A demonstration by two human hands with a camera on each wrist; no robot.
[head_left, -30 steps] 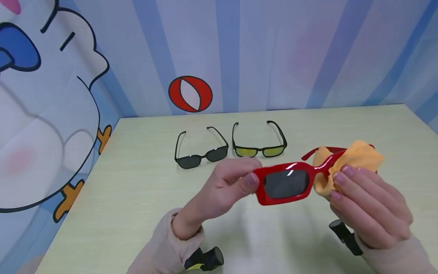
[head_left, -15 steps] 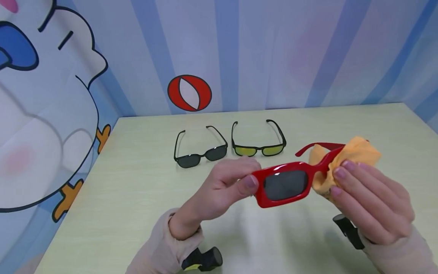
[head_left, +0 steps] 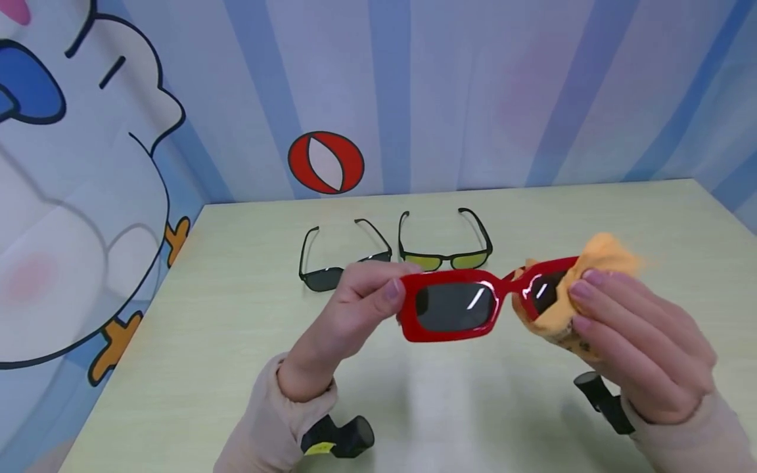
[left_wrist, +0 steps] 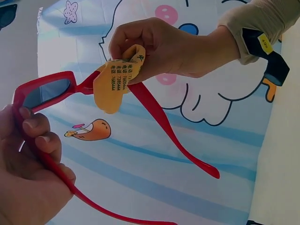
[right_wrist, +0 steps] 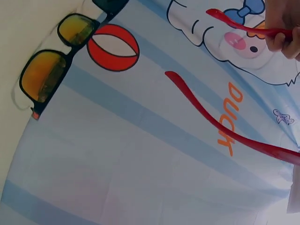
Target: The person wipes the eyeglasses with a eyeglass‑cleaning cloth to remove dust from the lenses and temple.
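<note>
A pair of red-framed sunglasses (head_left: 455,307) with dark lenses is held up over the table. My left hand (head_left: 349,315) pinches one end of the frame, and in the left wrist view its fingers curl round the temple arm. At the other lens my right hand (head_left: 650,355) pinches a yellow-orange cleaning cloth (head_left: 609,253) folded around the frame. Dark printed characters show on the cloth (left_wrist: 112,86) in the left wrist view. Part of that lens is hidden by cloth and fingers. Both temple arms (right_wrist: 220,126) stand unfolded in the right wrist view.
Behind the hands, black sunglasses (head_left: 324,279) and black-framed glasses with yellow lenses (head_left: 470,261) lie unfolded on the pale table (head_left: 236,315). A blue striped backdrop (head_left: 491,98) with cartoon prints stands at the back and left. Dark cameras (head_left: 355,437) sit on the wrists.
The red sunglasses have shifted left with my left hand and turned, overlapping the black pair. More of the right-hand lens shows beside the cloth; my right hand has stayed nearly in place.
</note>
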